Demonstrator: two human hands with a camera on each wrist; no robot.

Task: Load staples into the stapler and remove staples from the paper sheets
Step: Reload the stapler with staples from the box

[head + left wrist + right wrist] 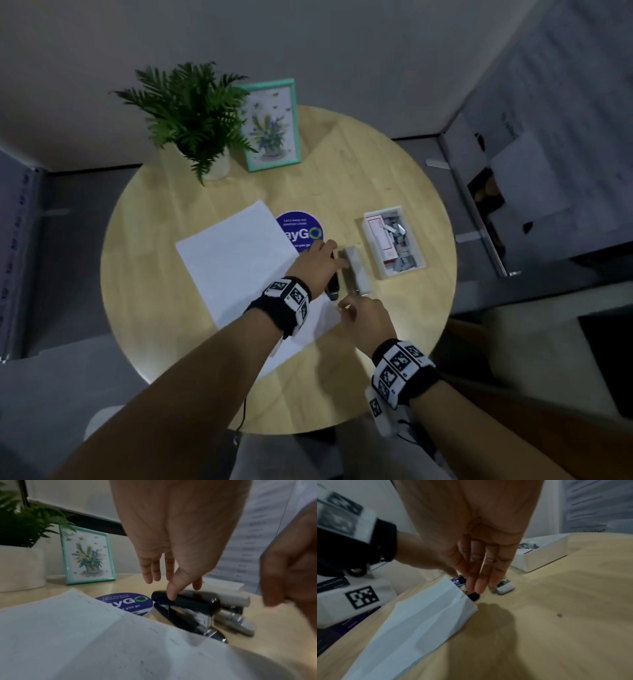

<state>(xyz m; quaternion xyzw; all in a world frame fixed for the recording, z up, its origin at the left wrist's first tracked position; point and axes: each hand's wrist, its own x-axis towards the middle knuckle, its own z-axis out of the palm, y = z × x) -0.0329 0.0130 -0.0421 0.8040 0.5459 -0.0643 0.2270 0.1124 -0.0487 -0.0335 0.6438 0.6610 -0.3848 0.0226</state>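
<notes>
A stack of white paper sheets (pixel 236 260) lies left of centre on the round wooden table (pixel 376 164); a row of staples runs along its edge (pixel 120 614). Beside it are a black stapler (pixel 333 286) and a grey stapler (pixel 358 274), side by side. My left hand (pixel 334 255) hovers over the black stapler's front with straight fingers, and its thumb (pixel 171 595) touches the black stapler (pixel 188 605). My right hand (pixel 346 305) is at the staplers' near ends, with its fingertips (pixel 477 589) on the black stapler's end (pixel 473 596).
A white tray (pixel 400 272) with a red-and-white staple box and loose staple strips stands right of the staplers. A round purple sticker (pixel 301 229) lies beyond the paper. A potted fern (pixel 191 113) and a teal picture frame (pixel 270 126) stand at the far edge.
</notes>
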